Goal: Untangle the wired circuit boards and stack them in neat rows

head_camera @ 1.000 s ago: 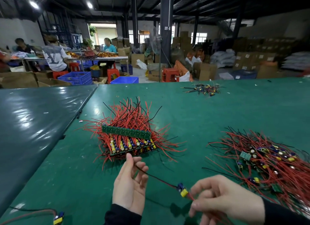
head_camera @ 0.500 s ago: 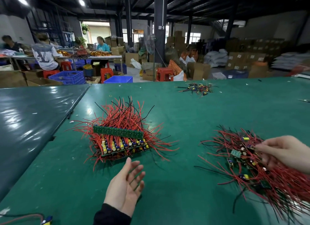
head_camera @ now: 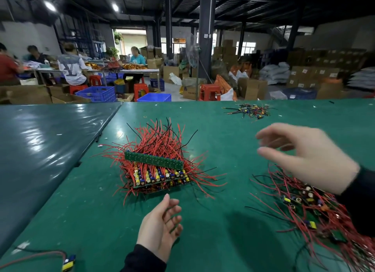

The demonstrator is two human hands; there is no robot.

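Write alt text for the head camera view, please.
Two bare hands hover open over a green table: the left hand near a neat stack of red-wired circuit boards, the blurred right hand above a tangled pile of red-wired boards.

a stacked bundle of circuit boards (head_camera: 157, 170) with red wires is seen at the frame's centre on the green table (head_camera: 223, 231). the left hand (head_camera: 160, 225) is held palm-up below it, fingers relaxed. the blurred right hand (head_camera: 308, 156) is raised at right, fingers spread, above a tangled pile (head_camera: 316, 211). a small wire heap (head_camera: 251, 110) lies upper right.
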